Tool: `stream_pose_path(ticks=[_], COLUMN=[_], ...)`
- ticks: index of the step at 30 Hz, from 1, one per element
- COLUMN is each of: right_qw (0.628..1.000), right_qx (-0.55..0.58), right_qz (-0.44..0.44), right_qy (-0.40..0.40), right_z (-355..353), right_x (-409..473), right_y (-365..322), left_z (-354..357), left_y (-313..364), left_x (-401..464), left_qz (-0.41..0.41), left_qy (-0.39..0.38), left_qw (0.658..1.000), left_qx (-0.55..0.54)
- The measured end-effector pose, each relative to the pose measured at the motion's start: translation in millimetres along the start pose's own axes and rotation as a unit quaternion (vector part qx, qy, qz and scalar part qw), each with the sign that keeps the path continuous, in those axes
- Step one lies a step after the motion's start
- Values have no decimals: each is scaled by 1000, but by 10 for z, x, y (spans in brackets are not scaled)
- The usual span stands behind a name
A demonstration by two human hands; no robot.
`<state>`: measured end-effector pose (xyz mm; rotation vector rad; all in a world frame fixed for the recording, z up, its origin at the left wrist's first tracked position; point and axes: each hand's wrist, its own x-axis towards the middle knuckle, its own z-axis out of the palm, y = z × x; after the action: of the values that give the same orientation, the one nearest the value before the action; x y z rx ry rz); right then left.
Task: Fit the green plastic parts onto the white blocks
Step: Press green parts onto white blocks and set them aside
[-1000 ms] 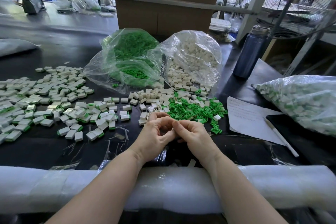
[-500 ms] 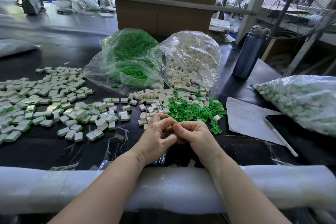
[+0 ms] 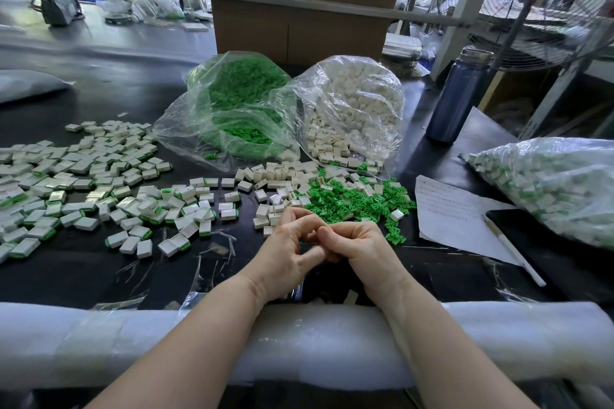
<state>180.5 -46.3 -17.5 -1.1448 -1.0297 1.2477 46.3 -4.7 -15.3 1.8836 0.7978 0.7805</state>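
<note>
Green plastic parts (image 3: pixel 352 201) lie heaped just beyond my hands, white blocks (image 3: pixel 275 176) beside that heap, unchanged. My left hand (image 3: pixel 287 254) and right hand (image 3: pixel 358 247) stay pressed together, fingers curled; what they pinch I cannot tell.

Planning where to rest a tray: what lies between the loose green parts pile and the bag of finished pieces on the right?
In the head view, a handwritten paper sheet lies between the green parts pile and the bag, with a white pen across its corner.
</note>
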Motion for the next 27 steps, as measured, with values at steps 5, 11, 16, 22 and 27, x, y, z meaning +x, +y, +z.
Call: stream_pose_path(ticks=[5, 11, 16, 22, 27], right_qw=[1000, 1000, 1000, 1000, 1000], right_qx=[7, 8, 1, -4, 11], right_qz=[8, 4, 1, 0, 6], right_qy=[0, -6, -5, -10, -7], right_z=[1, 8, 10, 6, 5], right_x=[-6, -25, -12, -13, -17], right_y=[-17, -39, -23, -21, -22], left_z=[3, 0, -2, -13, -4], left_y=[-14, -5, -2, -1, 3], left_x=[5, 3, 4, -1, -4], left_qz=[0, 2, 5, -1, 3], left_qy=[-2, -6, -2, -8, -6], left_qw=[1000, 1000, 1000, 1000, 1000], left_qx=[3, -1, 2, -9, -5])
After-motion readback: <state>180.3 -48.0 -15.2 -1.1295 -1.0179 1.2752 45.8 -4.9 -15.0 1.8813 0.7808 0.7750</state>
